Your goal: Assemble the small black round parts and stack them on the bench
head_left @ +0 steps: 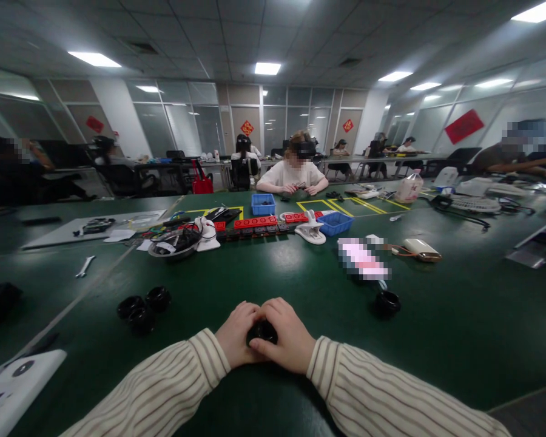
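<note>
Both of my hands meet at the near middle of the green table, around a black round, ring-like part (262, 332). My left hand (237, 332) curls around its left side. From the right, my right hand (290, 335) wraps over it, with the thumb across its near side. Fingers cover much of the part, so its full shape is hidden. To the left stand several similar black round parts (141, 320) in a cluster. Another black round part (386, 303) sits alone at the right.
Beyond my hands lie a phone-like item (363, 259), a beige device with a cord (421, 250), blue baskets (335, 224), red power strips (255, 223), a white clamp (311, 229) and a bowl of cables (175, 243). A wrench (85, 266) lies left. A person sits opposite.
</note>
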`<state>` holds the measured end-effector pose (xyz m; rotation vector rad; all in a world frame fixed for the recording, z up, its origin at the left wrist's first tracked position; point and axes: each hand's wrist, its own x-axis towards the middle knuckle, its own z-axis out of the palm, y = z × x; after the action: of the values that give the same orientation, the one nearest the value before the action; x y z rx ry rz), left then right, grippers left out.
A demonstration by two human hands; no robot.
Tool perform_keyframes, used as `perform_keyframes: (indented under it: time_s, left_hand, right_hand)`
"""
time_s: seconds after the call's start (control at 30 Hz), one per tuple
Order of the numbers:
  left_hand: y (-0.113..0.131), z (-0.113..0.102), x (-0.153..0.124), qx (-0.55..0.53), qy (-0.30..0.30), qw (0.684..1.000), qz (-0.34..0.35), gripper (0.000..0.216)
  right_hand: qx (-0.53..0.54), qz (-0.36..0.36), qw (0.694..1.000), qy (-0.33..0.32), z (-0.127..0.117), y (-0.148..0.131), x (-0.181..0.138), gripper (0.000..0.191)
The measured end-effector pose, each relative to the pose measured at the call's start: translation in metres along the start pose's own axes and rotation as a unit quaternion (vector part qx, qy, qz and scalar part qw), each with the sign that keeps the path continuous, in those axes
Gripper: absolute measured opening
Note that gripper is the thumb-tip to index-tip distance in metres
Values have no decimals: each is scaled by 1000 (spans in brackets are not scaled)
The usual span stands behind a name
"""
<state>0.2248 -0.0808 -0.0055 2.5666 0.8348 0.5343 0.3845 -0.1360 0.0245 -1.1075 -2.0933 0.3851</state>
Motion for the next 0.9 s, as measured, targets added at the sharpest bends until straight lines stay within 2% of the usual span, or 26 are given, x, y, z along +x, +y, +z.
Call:
perform_keyframes:
  time_s: [0.27,0.53,0.63,0.77,0.9]
  left_hand:
    - [8,-5,2,9,13,1000,8,41]
    - [20,-13,-2,25,18,1000,-2,42]
    - [22,-15,-3,28,15,999,-1,47]
    - [20,-11,-5,26,29,999,-17,65]
    - [14,-4,-4,11,34,999,-33,60]
  right_hand:
    - [40,2,997,66,3,9,-2,32]
    - [54,59,985,156,11,24,-7,31]
    - [56,59,985,150,13,25,-7,30]
    - [51,54,989,130,15,24,-6,34]
    - [37,50,994,92,13,17,-4,30]
